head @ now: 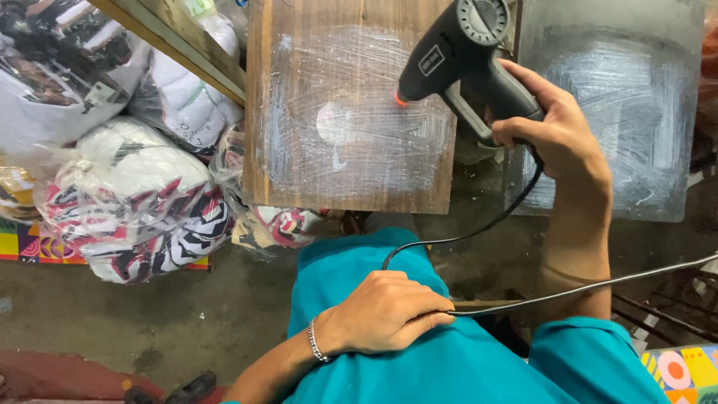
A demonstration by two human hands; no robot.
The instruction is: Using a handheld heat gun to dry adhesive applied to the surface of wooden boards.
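My right hand [557, 131] grips the handle of a black heat gun [460, 52]. Its orange-tipped nozzle points down-left at a wooden board [299, 179] smeared with white scratch marks and a pale round patch. A black cord [479, 228] runs from the gun down across my lap. My left hand [385, 310], with a silver bracelet at the wrist, rests flat on my teal-clad knee and touches the cord, holding nothing.
Clear plastic bags of folded patterned fabric [131, 202] are piled on the floor at left under a wooden shelf edge [179, 41]. A grey scratched metal plate [621, 112] lies at right. A dark sandal [191, 389] sits on the concrete floor.
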